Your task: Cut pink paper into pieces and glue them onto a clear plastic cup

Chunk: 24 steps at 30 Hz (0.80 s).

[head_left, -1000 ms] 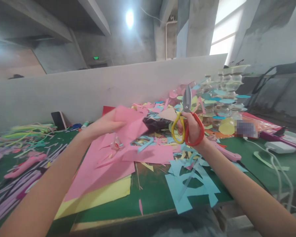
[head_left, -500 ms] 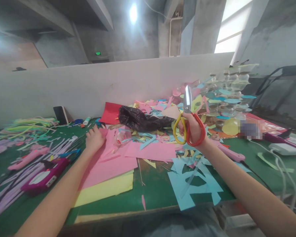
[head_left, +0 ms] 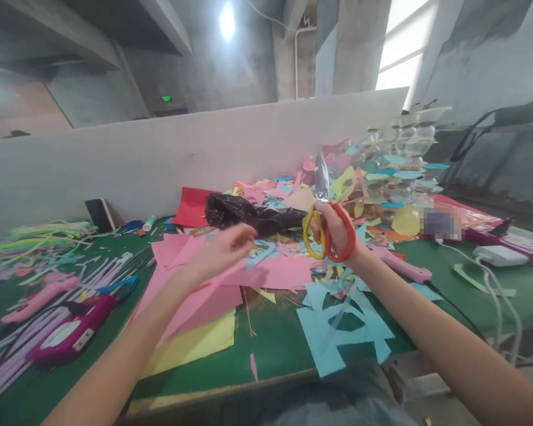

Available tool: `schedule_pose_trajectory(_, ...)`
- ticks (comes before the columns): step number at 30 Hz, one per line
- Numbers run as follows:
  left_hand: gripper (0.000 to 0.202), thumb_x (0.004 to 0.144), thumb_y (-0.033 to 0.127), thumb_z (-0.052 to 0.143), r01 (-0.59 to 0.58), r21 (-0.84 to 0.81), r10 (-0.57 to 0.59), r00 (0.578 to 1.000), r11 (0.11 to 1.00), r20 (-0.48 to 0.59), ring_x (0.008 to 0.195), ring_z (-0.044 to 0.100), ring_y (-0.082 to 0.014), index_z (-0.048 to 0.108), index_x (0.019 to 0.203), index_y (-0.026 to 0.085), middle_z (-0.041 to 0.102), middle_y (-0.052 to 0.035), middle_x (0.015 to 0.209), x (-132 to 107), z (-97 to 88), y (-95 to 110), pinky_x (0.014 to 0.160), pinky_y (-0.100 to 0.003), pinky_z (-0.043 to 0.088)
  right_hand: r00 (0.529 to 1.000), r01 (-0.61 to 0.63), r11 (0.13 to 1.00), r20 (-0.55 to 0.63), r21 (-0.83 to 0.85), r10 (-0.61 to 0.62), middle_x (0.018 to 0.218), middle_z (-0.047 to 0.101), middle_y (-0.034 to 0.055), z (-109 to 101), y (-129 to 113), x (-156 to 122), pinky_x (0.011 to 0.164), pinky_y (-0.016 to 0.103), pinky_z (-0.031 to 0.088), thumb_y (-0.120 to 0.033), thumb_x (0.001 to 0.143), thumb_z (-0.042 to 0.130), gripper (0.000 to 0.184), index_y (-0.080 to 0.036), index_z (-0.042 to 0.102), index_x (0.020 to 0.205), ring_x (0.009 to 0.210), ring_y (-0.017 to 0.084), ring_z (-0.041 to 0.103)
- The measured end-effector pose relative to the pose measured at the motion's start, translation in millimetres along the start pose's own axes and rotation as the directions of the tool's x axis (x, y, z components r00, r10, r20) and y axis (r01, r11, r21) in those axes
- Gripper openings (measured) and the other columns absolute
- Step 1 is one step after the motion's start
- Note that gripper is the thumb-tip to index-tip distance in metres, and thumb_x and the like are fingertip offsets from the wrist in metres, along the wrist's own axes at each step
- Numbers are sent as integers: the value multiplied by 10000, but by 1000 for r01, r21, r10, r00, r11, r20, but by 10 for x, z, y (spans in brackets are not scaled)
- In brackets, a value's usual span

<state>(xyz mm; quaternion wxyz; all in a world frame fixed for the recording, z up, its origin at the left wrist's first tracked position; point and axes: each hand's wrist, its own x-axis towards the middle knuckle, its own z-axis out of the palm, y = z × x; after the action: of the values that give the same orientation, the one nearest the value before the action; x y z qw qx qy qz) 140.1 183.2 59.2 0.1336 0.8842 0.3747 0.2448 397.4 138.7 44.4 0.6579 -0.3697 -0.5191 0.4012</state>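
My right hand (head_left: 333, 228) grips a pair of scissors (head_left: 322, 180) with one yellow and one red handle loop. Their silver blades point up and look closed. My left hand (head_left: 228, 248) hovers over pink paper sheets (head_left: 270, 272), its fingers loosely bent and apart, slightly blurred, with nothing visible in them. Yellow paper (head_left: 199, 343) lies under the pink sheets. A blue sheet with cut-out holes (head_left: 324, 343) rests near the table's front edge, below the scissors.
Behind my hands lie a black plastic bag (head_left: 231, 210), red paper (head_left: 192, 206) and a heap of paper scraps (head_left: 266, 189). Stacked clear cups (head_left: 420, 145) rise at the right. Pink glue guns (head_left: 400, 263), a purple device (head_left: 73, 334) and white cables (head_left: 497, 296) flank the work area.
My left hand has moved right from the pink paper's far left corner, across the sheets. The clear round item there is now hidden. My right hand still holds the scissors upright; the view shifted slightly.
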Motion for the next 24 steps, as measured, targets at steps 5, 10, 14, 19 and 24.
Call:
schedule_pose_trajectory(5,546,774,441,637,-123,8,112,922,992,370,1133,558,-259,512,1281,283,583,-76,1272,117,538,56,936,-365,438,998,56,998,-33,-26,-57,397,450,-66,30,7,-17,376,237,359,-377,851,495,269,-243,353,666,327,103,412)
schedule_pose_trajectory(10,658,770,513,636,-134,108,101,960,985,263,1198,495,-319,447,1351,272,543,-115,1314,111,625,-97,972,-448,399,998,62,995,-20,-82,-63,408,468,-73,56,11,-52,383,225,378,-365,857,503,250,-239,362,693,330,100,430)
schedule_pose_trajectory(14,651,759,474,663,-84,92,60,970,992,234,1196,484,-306,445,1331,251,530,-114,1299,75,597,-57,981,-434,387,998,67,992,2,-104,-67,424,474,-73,65,56,-53,374,220,370,-364,864,501,237,-234,380,707,330,98,440)
schedule_pose_trajectory(19,420,802,384,619,-89,-55,93,992,995,82,1084,533,-243,519,1179,228,572,-76,1172,111,503,86,927,-364,413,1000,24,996,-2,-81,-24,406,458,-59,92,9,-69,347,220,355,-373,850,515,266,-233,370,675,322,99,421)
schedule_pose_trajectory(24,204,825,408,568,55,-230,-68,996,972,-52,835,569,-174,580,885,213,631,-5,892,109,289,164,740,-280,428,999,-33,991,-40,-129,28,409,454,-59,83,-21,-87,350,209,371,-394,840,515,285,-233,363,661,339,94,424)
